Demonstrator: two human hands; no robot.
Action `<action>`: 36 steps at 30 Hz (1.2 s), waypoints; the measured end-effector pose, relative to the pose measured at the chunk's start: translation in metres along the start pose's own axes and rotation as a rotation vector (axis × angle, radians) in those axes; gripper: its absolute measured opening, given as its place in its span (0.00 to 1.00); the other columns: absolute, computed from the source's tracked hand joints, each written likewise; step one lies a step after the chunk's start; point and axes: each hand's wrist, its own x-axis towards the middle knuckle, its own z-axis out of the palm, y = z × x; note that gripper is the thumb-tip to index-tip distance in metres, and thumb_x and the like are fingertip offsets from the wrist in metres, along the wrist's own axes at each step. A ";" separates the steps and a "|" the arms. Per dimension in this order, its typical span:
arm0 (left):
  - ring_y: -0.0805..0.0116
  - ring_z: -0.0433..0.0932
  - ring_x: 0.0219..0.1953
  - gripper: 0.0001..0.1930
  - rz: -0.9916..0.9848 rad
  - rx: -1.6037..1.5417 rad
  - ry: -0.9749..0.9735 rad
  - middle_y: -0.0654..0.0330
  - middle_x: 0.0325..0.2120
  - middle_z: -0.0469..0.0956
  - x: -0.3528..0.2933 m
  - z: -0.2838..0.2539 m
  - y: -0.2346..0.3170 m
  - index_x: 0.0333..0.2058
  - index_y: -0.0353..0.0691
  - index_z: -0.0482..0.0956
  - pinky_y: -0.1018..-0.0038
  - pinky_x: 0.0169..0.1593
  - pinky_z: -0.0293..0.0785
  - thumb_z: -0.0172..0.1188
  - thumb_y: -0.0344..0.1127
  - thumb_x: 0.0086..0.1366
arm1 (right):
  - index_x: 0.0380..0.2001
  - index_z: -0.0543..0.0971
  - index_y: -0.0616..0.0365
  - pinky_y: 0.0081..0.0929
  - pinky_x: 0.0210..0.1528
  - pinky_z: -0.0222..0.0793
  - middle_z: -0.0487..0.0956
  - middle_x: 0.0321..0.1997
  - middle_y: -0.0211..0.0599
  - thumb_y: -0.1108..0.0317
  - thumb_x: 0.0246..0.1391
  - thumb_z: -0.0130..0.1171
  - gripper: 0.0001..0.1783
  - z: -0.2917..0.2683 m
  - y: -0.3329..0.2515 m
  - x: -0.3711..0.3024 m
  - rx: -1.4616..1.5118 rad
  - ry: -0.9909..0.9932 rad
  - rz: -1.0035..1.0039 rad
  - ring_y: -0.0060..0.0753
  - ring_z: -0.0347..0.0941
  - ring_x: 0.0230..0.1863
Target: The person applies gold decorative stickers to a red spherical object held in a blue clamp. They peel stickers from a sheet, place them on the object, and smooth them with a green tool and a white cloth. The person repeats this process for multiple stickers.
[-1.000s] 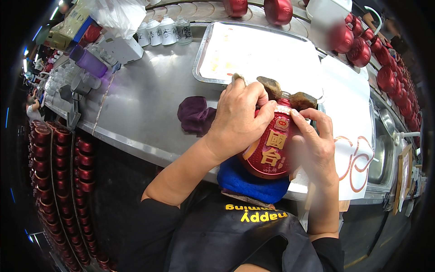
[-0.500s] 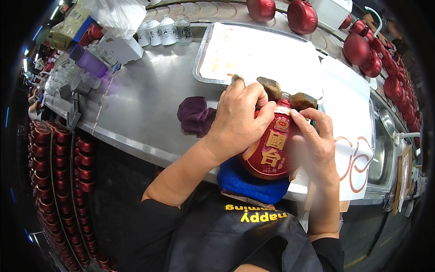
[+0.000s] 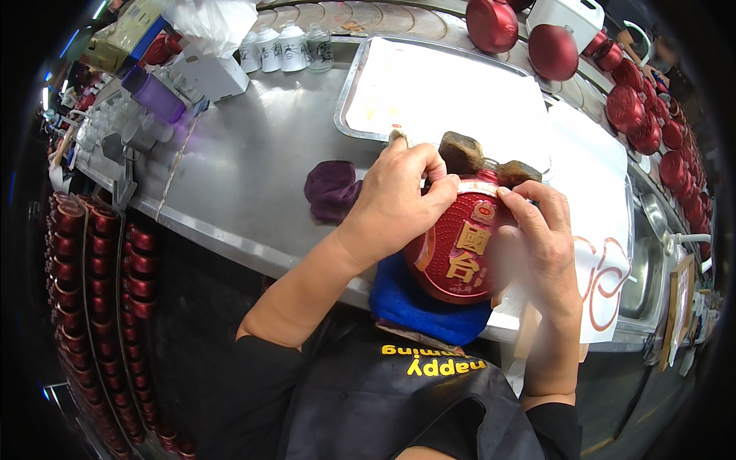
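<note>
A round red bottle [image 3: 452, 268] with raised gold characters lies tilted back on a folded blue cloth [image 3: 418, 303], its glass neck pointing away from me. Across its shoulder runs a pale strip label [image 3: 477, 186]. My left hand [image 3: 402, 184] is closed, thumb and forefinger pinched at the strip's left end. At the right end, the thumb and fingertips of my right hand [image 3: 544, 234] press together on the strip, partly blurred. Behind the neck, two brown blocks [image 3: 461, 153] prop the bottle on either side. A dark purple cloth [image 3: 332, 192] lies left of my left hand.
A metal tray [image 3: 343, 115] with a white sheet sits beyond the bottle. Several small bottles [image 3: 291, 47] stand at the back left. Red bottles [image 3: 553, 52] line a curved conveyor [image 3: 399, 21] at the far side. A sink [image 3: 648, 284] is at the right.
The view has shifted slightly, and the conveyor bottles appear farther right. Both my hands stay at the strip's ends, with the left thumb now nearer the strip's left edge.
</note>
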 end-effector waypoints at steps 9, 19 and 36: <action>0.55 0.76 0.33 0.12 -0.065 -0.070 -0.039 0.48 0.29 0.75 -0.007 -0.009 -0.004 0.29 0.34 0.76 0.62 0.40 0.74 0.66 0.37 0.63 | 0.57 0.81 0.52 0.43 0.54 0.71 0.74 0.51 0.42 0.70 0.52 0.68 0.26 -0.001 -0.013 0.013 -0.089 -0.079 -0.013 0.47 0.72 0.53; 0.71 0.72 0.37 0.11 -0.094 -0.075 -0.066 0.57 0.33 0.74 -0.023 -0.016 -0.011 0.31 0.35 0.77 0.74 0.42 0.70 0.67 0.36 0.64 | 0.56 0.81 0.54 0.42 0.54 0.72 0.75 0.50 0.41 0.73 0.52 0.68 0.26 0.002 -0.015 0.015 -0.061 -0.080 0.009 0.46 0.72 0.52; 0.58 0.72 0.37 0.12 -0.102 -0.175 0.006 0.56 0.25 0.76 -0.063 -0.017 -0.018 0.27 0.38 0.78 0.63 0.45 0.69 0.67 0.38 0.65 | 0.58 0.81 0.51 0.45 0.57 0.70 0.74 0.54 0.41 0.70 0.51 0.68 0.27 0.001 -0.030 0.021 -0.145 -0.129 -0.019 0.47 0.72 0.54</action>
